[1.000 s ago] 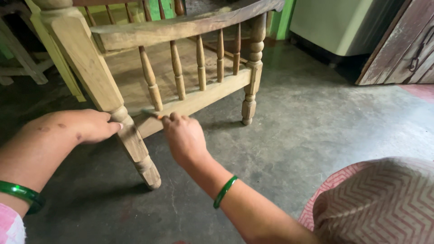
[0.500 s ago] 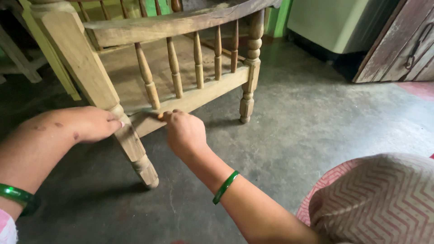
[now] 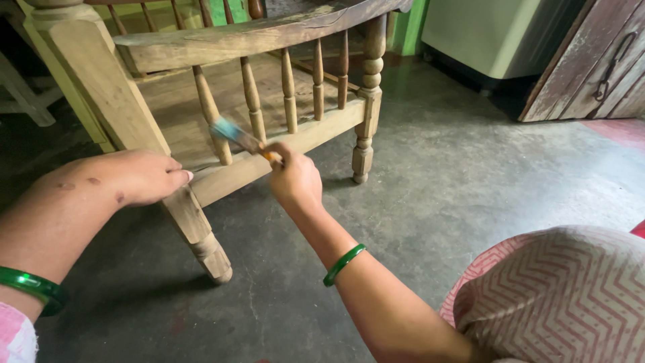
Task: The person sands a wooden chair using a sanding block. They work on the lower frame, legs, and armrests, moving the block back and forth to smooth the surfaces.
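Brush point(image 3: 236, 136) — small, teal-blue bristle end with an orange handle, blurred in the frame — is pinched in your right hand point(image 3: 295, 180), fingers closed on the handle end. Its long axis runs up and to the left from that hand, bristle tip at the foot of the second turned spindle point(image 3: 251, 97), just above the lower rail point(image 3: 282, 151) of the wooden chair point(image 3: 222, 40). I can't tell whether the bristles touch the wood or sit just off it.

Your left hand point(image 3: 138, 176) lies palm down on the slanted front leg point(image 3: 127, 128), fingers curled loosely over the edge where the rail meets it — bracing, holding nothing loose. It sits just left of and a little lower than the brush tip.

Key relation: the spindles stand upright and the rail runs long, rising to the right toward the turned corner post point(image 3: 366, 101). The brush lies almost along the rail, so the tip meets each spindle base from the side. Right hand is the nearer one to every spindle; the left is near only the leg joint.

Concrete floor point(image 3: 457, 175) under it all. Green bangle point(image 3: 342, 263) on your right wrist, your knee in patterned cloth point(image 3: 557, 296) at lower right.
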